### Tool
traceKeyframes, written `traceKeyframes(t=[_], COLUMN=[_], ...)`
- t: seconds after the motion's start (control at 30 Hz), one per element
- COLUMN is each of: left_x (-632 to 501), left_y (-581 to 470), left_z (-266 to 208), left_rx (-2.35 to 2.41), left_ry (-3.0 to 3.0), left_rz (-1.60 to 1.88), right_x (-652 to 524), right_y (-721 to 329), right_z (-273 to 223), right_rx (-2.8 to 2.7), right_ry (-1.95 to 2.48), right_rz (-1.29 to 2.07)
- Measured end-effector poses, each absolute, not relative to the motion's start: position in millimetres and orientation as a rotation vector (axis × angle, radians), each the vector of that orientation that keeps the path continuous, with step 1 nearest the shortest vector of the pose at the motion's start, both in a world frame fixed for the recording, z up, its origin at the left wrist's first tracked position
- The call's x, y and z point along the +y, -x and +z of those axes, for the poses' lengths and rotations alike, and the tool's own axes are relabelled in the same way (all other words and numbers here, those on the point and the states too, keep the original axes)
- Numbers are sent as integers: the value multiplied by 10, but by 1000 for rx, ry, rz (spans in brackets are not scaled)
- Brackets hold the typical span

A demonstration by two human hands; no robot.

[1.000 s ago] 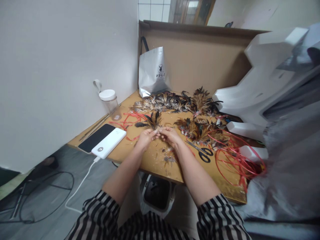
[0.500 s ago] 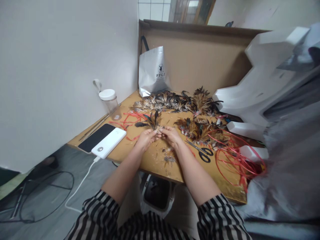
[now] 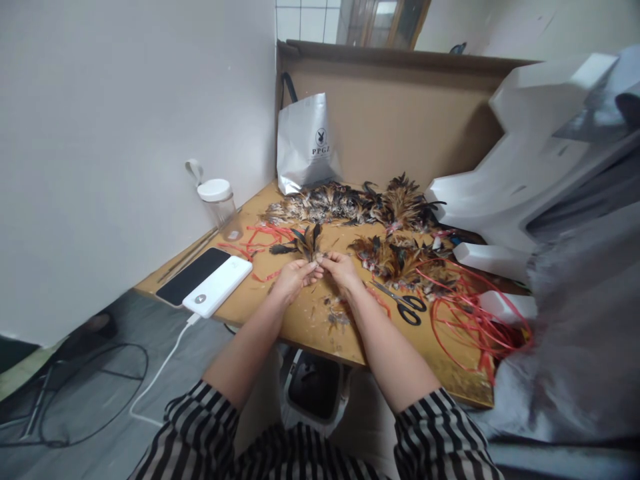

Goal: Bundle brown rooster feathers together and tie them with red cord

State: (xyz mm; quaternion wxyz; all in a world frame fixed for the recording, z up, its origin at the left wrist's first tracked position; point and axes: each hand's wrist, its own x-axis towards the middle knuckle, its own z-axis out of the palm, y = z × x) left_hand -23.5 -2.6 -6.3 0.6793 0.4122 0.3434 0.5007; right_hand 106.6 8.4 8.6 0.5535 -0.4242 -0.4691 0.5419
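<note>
My left hand point(image 3: 295, 279) pinches the base of a small bunch of dark brown feathers point(image 3: 309, 243) whose tips fan upward. Fingertips of my right hand point(image 3: 341, 270) meet the left ones at that same base, closed on the quill ends; the exact grip is too small to make out. Loose feather scraps point(image 3: 339, 313) lie on the table below the right wrist. A pile of brown and black feathers point(image 3: 400, 257) is just right of my hands, with black-handled scissors point(image 3: 407, 308) in front of it. Red plastic strips point(image 3: 270, 233) are scattered on the left.
A long heap of feathers point(image 3: 340, 203) runs along the back, before a silver bag point(image 3: 303, 147). On the left stand a lidded jar point(image 3: 217, 200), a phone point(image 3: 193, 275) and a white power bank point(image 3: 219, 287). Tangled red strips point(image 3: 465, 327) and white foam point(image 3: 480, 173) occupy the right. A bin point(image 3: 315, 387) sits below the table edge.
My fingers have shifted slightly at the base of the feather bunch, and its tips have turned a little. The rest of the table looks the same.
</note>
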Motion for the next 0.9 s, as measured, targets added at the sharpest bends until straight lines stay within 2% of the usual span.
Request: traceKeyframes(t=[0.5,0.9], left_x=[-2,-60], left_y=[251,248], left_z=[-59,-30], left_rx=[735,703], left_ry=[-822,-902], left_rz=[1203,1065], right_x=[35,42], right_y=[-1042,-1099], right_z=[172,171], right_rx=[-1076,-1171], right_ry=[1004,978], right_rz=[1328,1343])
